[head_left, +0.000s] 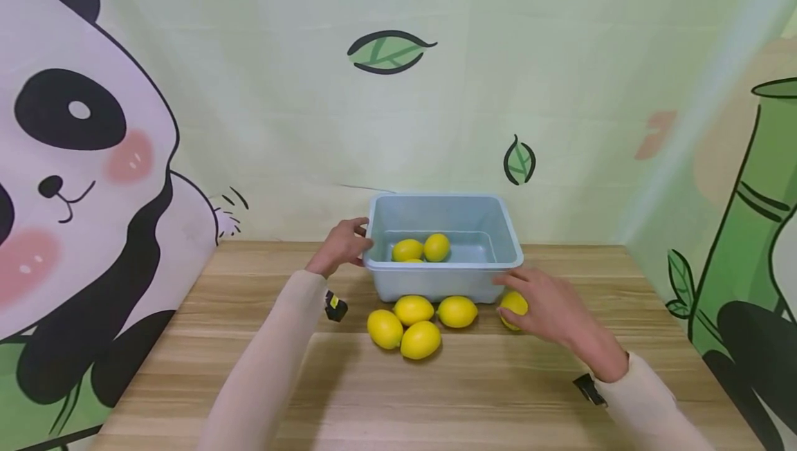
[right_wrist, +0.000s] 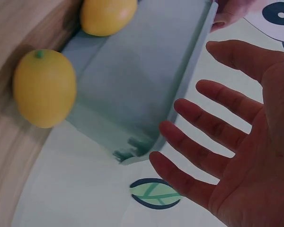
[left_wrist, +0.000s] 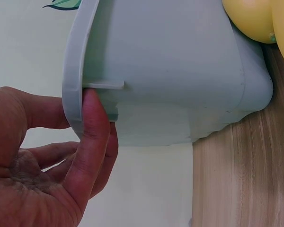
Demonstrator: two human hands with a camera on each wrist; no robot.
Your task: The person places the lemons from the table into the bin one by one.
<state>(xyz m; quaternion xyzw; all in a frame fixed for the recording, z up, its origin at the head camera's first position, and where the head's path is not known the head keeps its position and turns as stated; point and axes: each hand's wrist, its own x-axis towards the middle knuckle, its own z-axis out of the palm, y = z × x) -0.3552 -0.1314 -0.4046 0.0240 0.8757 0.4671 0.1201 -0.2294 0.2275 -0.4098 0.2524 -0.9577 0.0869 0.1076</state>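
A light blue plastic bin (head_left: 448, 279) stands on the wooden table, with yellow lemons (head_left: 407, 250) inside it. My left hand (head_left: 341, 245) holds the bin's left rim, and in the left wrist view its thumb and fingers (left_wrist: 95, 125) pinch the edge from both sides. Near the bin's front right corner hovers my right hand (head_left: 551, 306), its fingers spread and holding nothing in the right wrist view. Below that hand lies a single lemon (head_left: 513, 309), partly hidden by it. Several more lemons (head_left: 420, 339) sit together in front of the bin.
The wooden table (head_left: 486, 396) reaches back to a pale green wall cloth (head_left: 280, 91) close behind the bin. A printed panda (head_left: 81, 181) covers the left side and printed bamboo (head_left: 741, 216) the right. Small black devices are worn at both wrists.
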